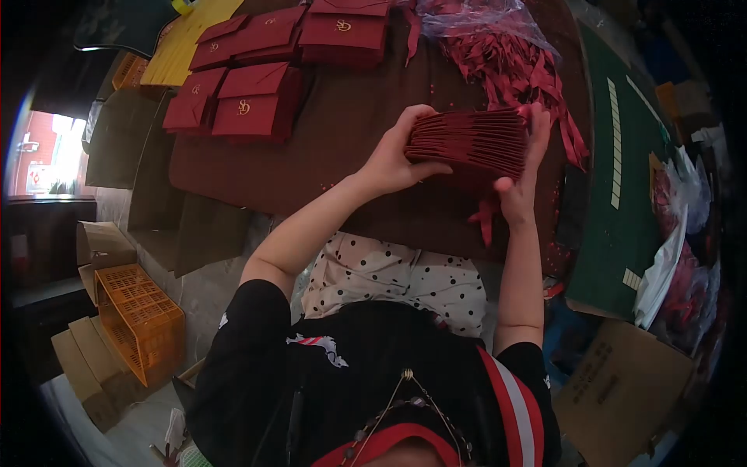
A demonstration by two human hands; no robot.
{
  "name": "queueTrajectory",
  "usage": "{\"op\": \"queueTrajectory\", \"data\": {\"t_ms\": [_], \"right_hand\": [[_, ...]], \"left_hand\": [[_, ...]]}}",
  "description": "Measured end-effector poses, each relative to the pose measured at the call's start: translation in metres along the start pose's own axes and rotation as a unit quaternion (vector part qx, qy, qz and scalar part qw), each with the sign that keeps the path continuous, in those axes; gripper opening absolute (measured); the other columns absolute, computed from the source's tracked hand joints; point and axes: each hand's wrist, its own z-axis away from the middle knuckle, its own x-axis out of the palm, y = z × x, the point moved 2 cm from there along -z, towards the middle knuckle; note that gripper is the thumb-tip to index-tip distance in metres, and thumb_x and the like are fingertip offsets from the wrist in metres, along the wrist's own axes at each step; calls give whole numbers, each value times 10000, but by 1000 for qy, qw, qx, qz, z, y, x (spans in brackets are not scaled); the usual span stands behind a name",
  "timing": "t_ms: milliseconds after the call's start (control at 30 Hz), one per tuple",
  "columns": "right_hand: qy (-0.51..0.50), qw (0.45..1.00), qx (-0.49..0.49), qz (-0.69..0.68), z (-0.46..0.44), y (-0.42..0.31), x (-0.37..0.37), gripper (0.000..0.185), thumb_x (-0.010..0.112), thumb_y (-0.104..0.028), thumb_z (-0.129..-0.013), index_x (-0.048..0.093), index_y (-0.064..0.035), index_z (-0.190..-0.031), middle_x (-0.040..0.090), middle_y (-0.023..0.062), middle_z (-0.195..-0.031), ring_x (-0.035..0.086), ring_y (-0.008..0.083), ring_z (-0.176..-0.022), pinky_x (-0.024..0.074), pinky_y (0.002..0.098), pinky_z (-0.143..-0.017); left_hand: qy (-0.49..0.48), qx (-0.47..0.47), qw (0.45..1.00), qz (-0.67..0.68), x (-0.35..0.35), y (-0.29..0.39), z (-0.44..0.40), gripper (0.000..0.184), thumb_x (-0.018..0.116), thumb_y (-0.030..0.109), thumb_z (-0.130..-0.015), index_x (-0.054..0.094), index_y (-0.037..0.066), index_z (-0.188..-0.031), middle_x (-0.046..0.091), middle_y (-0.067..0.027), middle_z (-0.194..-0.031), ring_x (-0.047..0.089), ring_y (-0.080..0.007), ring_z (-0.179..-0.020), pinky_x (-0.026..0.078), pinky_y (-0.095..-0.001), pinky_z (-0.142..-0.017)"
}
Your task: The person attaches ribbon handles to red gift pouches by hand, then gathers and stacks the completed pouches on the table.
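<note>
Above the brown cloth, both my hands grip a thick stack of dark red paper bags (467,144), folded flat, their many edges facing up. My left hand (393,156) is closed on the stack's left end, its thumb along the near side. At the right end, my right hand (525,171) presses with fingers up the side and the thumb near the lower corner. A short piece of red ribbon (486,222) hangs below the stack. Farther back on the left lie several piles of similar red bags (253,101) with gold lettering.
Loose red ribbons (506,66) spill from clear plastic at the back of the brown cloth-covered table (233,175). A green surface (615,257) adjoins on the right. Orange crates (144,323) and cardboard boxes (82,358) stand at lower left; another carton (622,389) is at lower right.
</note>
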Motion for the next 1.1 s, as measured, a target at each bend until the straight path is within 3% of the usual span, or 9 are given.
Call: {"op": "queueTrajectory", "data": {"t_ms": [67, 100, 233, 367, 400, 567, 867, 967, 1100], "right_hand": [[-6, 951, 208, -229, 8, 18, 3, 1248, 594, -832, -731, 48, -138, -1613, 187, 93, -1630, 226, 270, -1486, 236, 435, -1202], [-45, 946, 252, -200, 13, 26, 2, 1242, 455, -914, -730, 61, -133, -1612, 125, 88, -1658, 180, 265, -1511, 201, 438, -1213], [-55, 940, 274, -196, 18, 40, -7, 1215, 413, -920, -748, 73, -138, -1612, 151, 94, -1652, 208, 269, -1504, 175, 442, -1219], [-73, 972, 176, -139, -26, 3, -19, 1108, 341, -860, -850, 145, -63, -1595, 226, 118, -1632, 240, 266, -1494, 175, 420, -1219], [-7, 968, 161, -191, -32, -9, -20, 998, 341, -772, -930, 188, -29, -1580, 259, 124, -1621, 264, 251, -1484, 185, 388, -1217], [25, 929, 171, -326, -34, 8, 11, 740, 390, -547, -1044, 249, -43, -1567, 343, 116, -1576, 350, 217, -1433, 255, 362, -1186], [-35, 979, 140, -143, -34, 6, -14, 590, 404, -467, -1067, 441, -3, -1429, 480, 102, -1447, 449, 188, -1322, 329, 337, -1117], [119, 992, 38, -2, -19, -17, -33, 447, 472, -323, -1053, 536, 15, -1338, 538, 126, -1398, 502, 208, -1291, 361, 340, -1097], [138, 988, -52, 34, 22, -60, -45, 194, 615, -22, -895, 607, 1, -1087, 628, 118, -1148, 590, 187, -1043, 455, 301, -893]], "left_hand": [[-13, 19, 1000, 10, 2, 4, 0, 966, 923, 97, -673, 305, 67, -1414, 543, -100, -1298, 561, -200, -1199, 475, -366, -1024], [5, 32, 999, 19, 3, 6, -1, 962, 920, 94, -674, 305, 70, -1413, 548, -101, -1297, 568, -198, -1190, 476, -367, -1022], [35, 41, 998, 29, 5, 4, -1, 893, 919, 113, -664, 363, 59, -1362, 566, -110, -1276, 570, -197, -1188, 466, -349, -1022], [25, 29, 999, -6, 1, 3, -2, 931, 929, 130, -655, 347, 61, -1379, 570, -112, -1272, 569, -198, -1188, 463, -350, -1025], [27, 20, 999, 0, 1, 1, -4, 949, 934, 139, -649, 340, 63, -1385, 572, -112, -1270, 570, -198, -1186, 464, -352, -1025], [50, 57, 997, 5, 6, -1, -9, 977, 939, 141, -647, 322, 67, -1401, 584, -112, -1258, 577, -192, -1175, 469, -355, -1019], [65, 46, 995, 60, 12, 0, -9, 803, 890, 52, -703, 399, 51, -1339, 620, -84, -1205, 610, -170, -1113, 501, -339, -975], [108, 25, 989, 96, 9, 15, -7, 727, 878, 30, -712, 446, 39, -1296, 632, -81, -1181, 621, -167, -1093, 507, -336, -967], [232, -76, 956, 165, -5, 44, -8, 615, 857, 30, -741, 505, 0, -1244, 653, -99, -1130, 651, -187, -1042, 544, -327, -904]]}}
